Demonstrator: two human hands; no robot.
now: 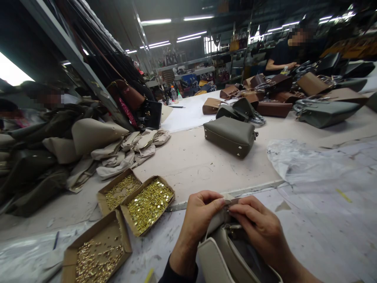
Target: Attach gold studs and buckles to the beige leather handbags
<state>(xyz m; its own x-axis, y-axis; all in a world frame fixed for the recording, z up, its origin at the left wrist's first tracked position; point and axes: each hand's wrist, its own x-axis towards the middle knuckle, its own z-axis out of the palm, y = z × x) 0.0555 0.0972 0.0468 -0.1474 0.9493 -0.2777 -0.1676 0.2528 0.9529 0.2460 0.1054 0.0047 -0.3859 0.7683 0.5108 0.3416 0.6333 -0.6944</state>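
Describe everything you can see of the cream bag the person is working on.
The cream bag sits at the bottom edge of the picture, partly cut off. It looks like smooth leather, with its mouth open and a darker inside. A strap or tab of the same cream material rises from its top. The left hand and right hand both pinch this tab from either side, fingertips meeting above the opening. It rests on the worn, marked table.
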